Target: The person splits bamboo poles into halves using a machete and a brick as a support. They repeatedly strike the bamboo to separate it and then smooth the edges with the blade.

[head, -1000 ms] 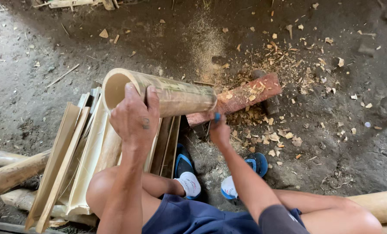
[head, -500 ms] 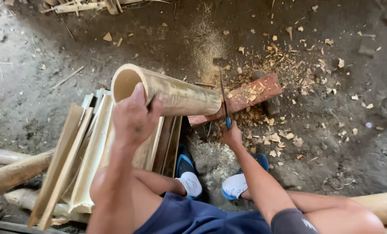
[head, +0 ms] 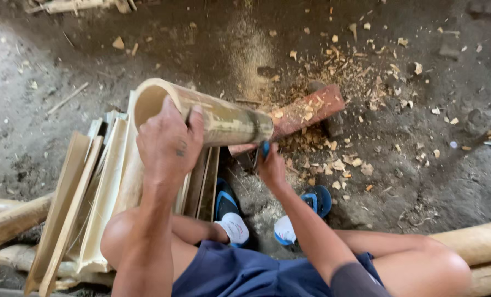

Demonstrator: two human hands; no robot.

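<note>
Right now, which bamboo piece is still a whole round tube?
The bamboo tube under the left hand; the split slats beside it lie flat and open.

My left hand [head: 168, 144] sits on the bamboo tube [head: 223, 118], whose far end rests on the wood block [head: 300, 113]. Split slats [head: 86, 192] lie left; my right hand [head: 270, 168] is under the tube end.

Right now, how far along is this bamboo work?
Done, it seems: a stack of split bamboo slats lies beside the person's left knee, and chips litter the ground by the reddish block. In hand: the left hand grips the open end of a whole bamboo tube resting on that block, while the right hand holds a blue-handled tool at its far end. Left: this tube shows no split yet.
</note>
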